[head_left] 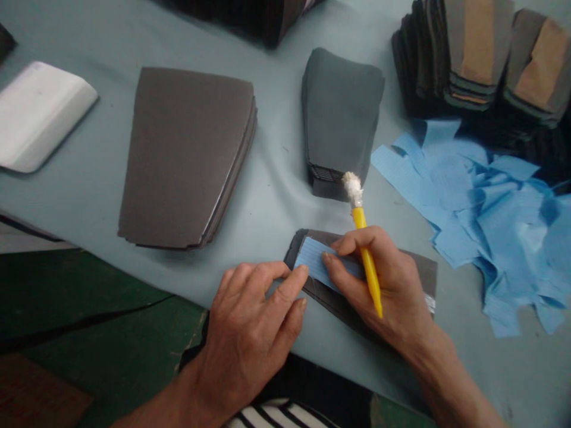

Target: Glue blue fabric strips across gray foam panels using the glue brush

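Observation:
A dark trapezoid piece (pixel 417 270) lies near the table's front edge, with a light blue strip (pixel 319 258) on its left part. My left hand (pixel 256 324) rests at the left end of the strip, its fingertips touching the piece's edge and its fingers slightly spread. My right hand (pixel 383 279) holds a yellow stick (pixel 370 270) with a fuzzy white tip that points away from me; its thumb and index finger are on or close to the strip. The palm and forearm cover part of the dark piece.
Large brown-grey sheets (pixel 187 154) are stacked at the left, smaller grey-green pieces (pixel 343 113) at the centre back. Blue strips (pixel 491 208) lie heaped at the right below dark bundles (pixel 473 53). A white object (pixel 44 116) sits far left on the table (pixel 276 208).

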`<action>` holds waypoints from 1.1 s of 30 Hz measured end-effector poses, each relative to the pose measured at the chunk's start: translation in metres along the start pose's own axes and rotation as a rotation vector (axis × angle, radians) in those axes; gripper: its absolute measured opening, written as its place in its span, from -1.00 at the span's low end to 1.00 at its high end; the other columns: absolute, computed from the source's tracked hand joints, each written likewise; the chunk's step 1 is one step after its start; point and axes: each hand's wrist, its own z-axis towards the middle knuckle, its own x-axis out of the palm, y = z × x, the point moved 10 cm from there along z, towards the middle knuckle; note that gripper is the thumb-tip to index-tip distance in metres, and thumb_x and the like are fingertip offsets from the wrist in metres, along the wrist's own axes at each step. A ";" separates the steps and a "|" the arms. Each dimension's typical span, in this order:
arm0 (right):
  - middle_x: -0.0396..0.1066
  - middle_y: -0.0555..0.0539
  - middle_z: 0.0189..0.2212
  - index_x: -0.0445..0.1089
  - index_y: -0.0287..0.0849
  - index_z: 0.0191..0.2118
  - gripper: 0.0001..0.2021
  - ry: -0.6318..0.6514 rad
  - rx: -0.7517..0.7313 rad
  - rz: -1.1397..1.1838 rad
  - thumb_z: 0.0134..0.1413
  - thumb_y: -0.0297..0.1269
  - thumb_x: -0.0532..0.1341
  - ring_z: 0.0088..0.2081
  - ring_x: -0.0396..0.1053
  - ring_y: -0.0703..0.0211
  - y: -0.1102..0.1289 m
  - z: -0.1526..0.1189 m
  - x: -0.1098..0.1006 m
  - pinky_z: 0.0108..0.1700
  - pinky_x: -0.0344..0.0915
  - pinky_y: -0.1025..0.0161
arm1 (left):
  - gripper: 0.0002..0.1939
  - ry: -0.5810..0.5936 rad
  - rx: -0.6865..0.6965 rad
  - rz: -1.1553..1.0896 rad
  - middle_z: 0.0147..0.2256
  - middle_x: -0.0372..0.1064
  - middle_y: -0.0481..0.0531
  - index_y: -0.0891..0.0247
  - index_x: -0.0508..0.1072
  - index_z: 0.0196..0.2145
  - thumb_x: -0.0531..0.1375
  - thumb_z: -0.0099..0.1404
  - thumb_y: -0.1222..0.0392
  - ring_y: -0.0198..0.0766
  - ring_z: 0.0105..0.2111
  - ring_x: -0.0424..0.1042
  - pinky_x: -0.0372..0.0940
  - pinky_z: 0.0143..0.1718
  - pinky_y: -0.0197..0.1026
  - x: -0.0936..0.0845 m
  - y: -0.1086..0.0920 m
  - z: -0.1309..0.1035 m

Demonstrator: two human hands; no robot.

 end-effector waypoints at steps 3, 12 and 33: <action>0.49 0.07 -0.43 0.29 -0.01 -0.24 -0.89 -0.005 0.000 -0.006 0.27 -0.32 0.26 -0.47 0.42 0.25 0.000 0.000 0.000 -0.40 0.31 0.31 | -0.71 -0.005 -0.006 0.010 -0.09 0.50 0.11 0.29 0.47 0.16 0.19 0.52 0.31 -0.07 -0.15 0.39 0.25 -0.10 0.02 0.000 0.000 0.000; 0.47 0.09 -0.42 0.29 -0.01 -0.22 -0.87 -0.020 -0.048 -0.023 0.28 -0.36 0.26 -0.47 0.41 0.27 0.004 0.000 -0.001 -0.37 0.33 0.34 | -0.74 -0.006 -0.020 0.051 -0.11 0.52 0.12 0.31 0.51 0.11 0.19 0.52 0.28 -0.05 -0.17 0.38 0.20 -0.13 0.02 0.002 -0.001 0.003; 0.40 0.15 -0.45 0.23 -0.03 -0.22 -0.84 -0.133 -0.079 -0.274 0.33 -0.36 0.26 -0.52 0.34 0.28 0.015 -0.004 0.002 -0.40 0.24 0.35 | -0.79 -0.019 -0.047 0.097 -0.16 0.52 0.10 0.29 0.52 0.05 0.18 0.52 0.27 -0.03 -0.21 0.38 0.18 -0.15 0.02 0.002 -0.001 0.007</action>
